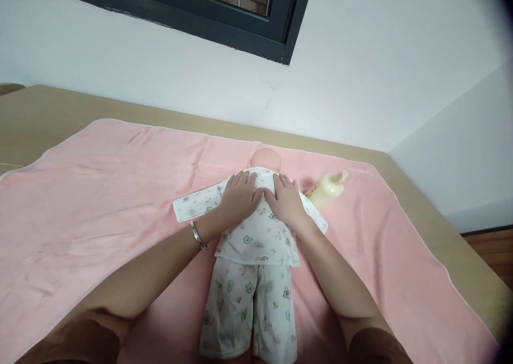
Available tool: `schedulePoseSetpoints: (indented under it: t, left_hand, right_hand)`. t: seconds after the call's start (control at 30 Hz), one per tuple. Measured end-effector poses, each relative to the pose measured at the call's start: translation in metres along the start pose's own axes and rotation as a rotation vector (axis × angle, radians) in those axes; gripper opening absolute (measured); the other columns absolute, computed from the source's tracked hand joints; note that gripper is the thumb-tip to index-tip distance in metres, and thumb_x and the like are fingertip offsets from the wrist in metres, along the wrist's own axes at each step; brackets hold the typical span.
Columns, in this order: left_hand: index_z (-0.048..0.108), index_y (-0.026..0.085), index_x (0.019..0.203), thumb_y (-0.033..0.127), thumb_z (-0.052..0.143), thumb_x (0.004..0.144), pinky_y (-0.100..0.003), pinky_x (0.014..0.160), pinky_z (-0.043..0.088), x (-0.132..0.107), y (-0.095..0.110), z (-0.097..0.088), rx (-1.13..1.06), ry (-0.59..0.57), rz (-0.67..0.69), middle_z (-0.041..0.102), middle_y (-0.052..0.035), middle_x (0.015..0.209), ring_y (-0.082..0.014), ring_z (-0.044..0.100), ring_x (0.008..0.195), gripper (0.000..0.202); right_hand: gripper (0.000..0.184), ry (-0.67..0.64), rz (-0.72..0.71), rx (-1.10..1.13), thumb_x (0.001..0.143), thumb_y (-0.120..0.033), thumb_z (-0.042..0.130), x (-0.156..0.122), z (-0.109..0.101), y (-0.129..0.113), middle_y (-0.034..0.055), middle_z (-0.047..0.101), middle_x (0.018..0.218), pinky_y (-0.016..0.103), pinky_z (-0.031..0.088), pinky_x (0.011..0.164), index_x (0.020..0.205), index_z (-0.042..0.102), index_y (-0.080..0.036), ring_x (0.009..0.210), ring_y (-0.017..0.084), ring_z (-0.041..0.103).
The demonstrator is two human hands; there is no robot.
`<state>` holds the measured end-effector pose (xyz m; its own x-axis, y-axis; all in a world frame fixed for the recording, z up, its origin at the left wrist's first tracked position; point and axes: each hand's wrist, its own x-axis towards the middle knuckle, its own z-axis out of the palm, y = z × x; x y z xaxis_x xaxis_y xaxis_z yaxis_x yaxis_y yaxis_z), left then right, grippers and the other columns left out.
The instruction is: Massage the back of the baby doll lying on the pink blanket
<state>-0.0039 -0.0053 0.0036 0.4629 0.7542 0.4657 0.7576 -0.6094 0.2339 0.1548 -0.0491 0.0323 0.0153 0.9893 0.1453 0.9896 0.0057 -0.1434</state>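
Observation:
A baby doll (265,160) lies face down or with its head turned away on a pink blanket (120,193); I cannot tell which. It wears a white patterned top (260,241) and matching trousers (232,310), with the sleeves spread to both sides. My left hand (240,195) rests flat on the upper left of the top, fingers pointing toward the head. On the upper right, my right hand (285,198) lies flat the same way. Both thumbs nearly meet in the middle. A silver bangle (198,235) circles my left wrist.
Right of the doll, a glossy cream-coloured object (331,187) with a ribbed part lies on the blanket; its kind is unclear. The wooden table (140,110) shows around the blanket and meets a white wall (340,86). A dark-framed window (224,22) is above.

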Motion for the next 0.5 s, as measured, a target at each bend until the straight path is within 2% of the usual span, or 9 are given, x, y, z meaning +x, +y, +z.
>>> schedulePoseSetpoints:
  t: [0.07,0.17,0.27,0.33,0.4,0.5]
  left_hand:
    - [0.054,0.010,0.133,0.035,0.040,0.100,-0.054,0.109,0.042,0.000,0.001,0.000,-0.001,-0.003,0.037,0.060,-0.0207,0.135,-0.0348,0.053,0.128,0.043]
    - [0.059,0.012,0.125,0.028,0.037,0.101,-0.049,0.104,0.047,-0.004,0.010,-0.005,0.016,0.031,0.077,0.063,-0.0193,0.129,-0.0321,0.057,0.122,0.036]
    - [0.065,0.013,0.111,0.024,0.037,0.101,-0.046,0.095,0.051,-0.008,0.017,-0.011,0.063,0.045,0.057,0.068,-0.0182,0.120,-0.0310,0.062,0.113,0.032]
    - [0.066,0.014,0.108,0.026,0.038,0.100,-0.047,0.095,0.051,-0.009,0.017,-0.012,0.078,0.040,0.021,0.069,-0.0170,0.115,-0.0310,0.064,0.107,0.032]
    - [0.064,0.014,0.118,0.031,0.040,0.100,-0.053,0.105,0.044,-0.008,0.014,-0.009,0.064,0.037,-0.019,0.068,-0.0166,0.121,-0.0326,0.061,0.114,0.034]
    - [0.052,0.015,0.137,0.035,0.039,0.100,-0.063,0.115,0.030,-0.004,0.006,-0.003,0.007,-0.007,-0.052,0.057,-0.0170,0.142,-0.0359,0.047,0.135,0.045]
  right_hand:
    - [0.058,-0.015,-0.047,0.028,0.104,-0.039,0.032,0.005,0.002,0.004,0.0200,0.042,0.155,0.050,0.021,0.120,0.152,0.036,-0.008,0.146,0.031,0.034]
    - [0.053,0.017,-0.084,0.000,0.105,-0.034,0.029,-0.003,-0.001,-0.005,0.0196,0.047,0.151,0.047,0.024,0.119,0.150,0.039,-0.008,0.143,0.030,0.038]
    - [0.051,0.070,-0.043,-0.075,0.105,-0.031,0.026,-0.017,-0.006,-0.020,0.0226,0.056,0.142,0.049,0.023,0.119,0.145,0.046,-0.005,0.137,0.032,0.046]
    - [0.051,0.085,-0.007,-0.095,0.105,-0.031,0.026,-0.021,-0.008,-0.024,0.0223,0.058,0.139,0.052,0.020,0.119,0.144,0.047,-0.006,0.134,0.033,0.048]
    - [0.052,0.057,0.017,-0.067,0.104,-0.034,0.030,-0.017,-0.008,-0.019,0.0208,0.055,0.143,0.053,0.021,0.118,0.146,0.045,-0.008,0.136,0.033,0.046]
    - [0.058,-0.011,0.025,0.001,0.104,-0.042,0.033,-0.005,-0.004,-0.006,0.0185,0.044,0.154,0.052,0.024,0.118,0.151,0.038,-0.010,0.144,0.032,0.038]
